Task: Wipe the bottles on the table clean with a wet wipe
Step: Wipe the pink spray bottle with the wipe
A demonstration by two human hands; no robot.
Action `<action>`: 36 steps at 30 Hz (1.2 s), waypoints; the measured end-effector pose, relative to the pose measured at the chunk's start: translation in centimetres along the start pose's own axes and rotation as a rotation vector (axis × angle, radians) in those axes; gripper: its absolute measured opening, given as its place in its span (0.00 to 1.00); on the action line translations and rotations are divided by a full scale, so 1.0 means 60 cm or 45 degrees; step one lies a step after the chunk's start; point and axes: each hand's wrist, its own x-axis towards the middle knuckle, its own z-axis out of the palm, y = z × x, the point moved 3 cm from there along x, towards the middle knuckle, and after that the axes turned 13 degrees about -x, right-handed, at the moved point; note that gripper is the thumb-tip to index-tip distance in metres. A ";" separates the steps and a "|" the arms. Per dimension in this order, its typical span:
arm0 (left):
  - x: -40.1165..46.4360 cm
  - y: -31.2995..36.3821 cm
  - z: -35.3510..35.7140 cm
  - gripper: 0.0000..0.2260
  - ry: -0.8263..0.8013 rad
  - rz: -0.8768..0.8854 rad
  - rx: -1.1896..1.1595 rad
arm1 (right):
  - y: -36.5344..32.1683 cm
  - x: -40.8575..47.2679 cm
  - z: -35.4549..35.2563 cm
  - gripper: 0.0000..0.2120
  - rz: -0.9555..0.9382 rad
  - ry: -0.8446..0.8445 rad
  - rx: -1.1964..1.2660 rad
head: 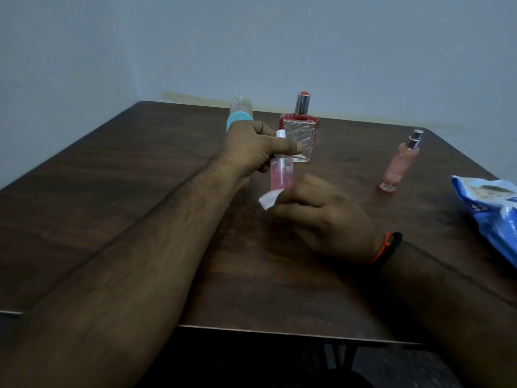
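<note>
Fingers of my right hand (324,219) curl inward over a white wet wipe (269,199), pinching it against the lower end of a small pink bottle (282,175); a corner of the wipe sticks out to the left of the knuckles, and a black and orange band (387,246) sits on that wrist. Just beyond, my left hand (251,152) closes round the upper part of the same small bottle, thumb stretched across to the right, the white cap (280,134) poking up above the fingers; the bottle stands roughly upright, held above the dark wooden table (112,191) near its middle; whether its base touches the wood I cannot tell. At the right edge, near me, lies a blue and white wipes packet (495,214); farther back on the right stands a slim peach spray bottle (398,166), well apart from my hands. Behind my left hand stands a square red-edged perfume bottle (303,133) with a silver cap; to its left, partly hidden by my hand, a clear bottle with a teal collar (240,113), near the far edge by the pale wall (251,46).
</note>
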 end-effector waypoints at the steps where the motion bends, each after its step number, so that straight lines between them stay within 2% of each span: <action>1: 0.003 -0.002 -0.004 0.18 -0.002 -0.009 -0.005 | 0.006 0.001 -0.008 0.07 0.094 0.083 -0.009; 4: 0.007 -0.009 -0.007 0.16 -0.028 -0.035 -0.004 | 0.028 0.003 -0.026 0.07 0.423 0.294 -0.018; 6: 0.007 -0.014 -0.004 0.14 -0.057 -0.066 -0.001 | 0.031 0.005 -0.018 0.09 0.476 0.257 -0.008; 8: 0.008 -0.020 -0.002 0.15 -0.085 -0.080 -0.027 | 0.024 0.008 -0.004 0.10 0.392 0.158 0.000; 12: 0.014 -0.027 -0.009 0.22 -0.045 -0.146 -0.173 | -0.006 0.020 0.010 0.10 0.075 0.008 -0.006; 15: 0.015 -0.026 -0.014 0.23 -0.031 -0.145 -0.103 | -0.021 0.019 0.007 0.11 -0.054 -0.017 0.028; 19: 0.019 -0.036 -0.012 0.21 -0.044 -0.108 -0.160 | 0.003 0.016 -0.004 0.10 0.182 0.158 -0.037; 21: 0.016 -0.033 -0.007 0.19 -0.050 -0.083 -0.102 | 0.010 0.016 -0.002 0.13 0.269 0.148 -0.053; 24: 0.008 -0.029 0.003 0.19 -0.075 -0.063 -0.056 | 0.003 0.019 0.005 0.12 0.198 0.063 -0.055; 29: 0.009 -0.016 0.003 0.23 -0.080 -0.033 -0.002 | -0.025 0.019 0.008 0.12 -0.136 -0.171 0.002; 33: 0.012 -0.023 0.000 0.20 -0.097 -0.031 -0.064 | 0.002 0.014 -0.003 0.14 0.082 -0.022 -0.088; 36: 0.007 -0.019 0.009 0.16 -0.132 0.022 0.055 | 0.013 0.015 -0.007 0.14 0.196 0.075 -0.143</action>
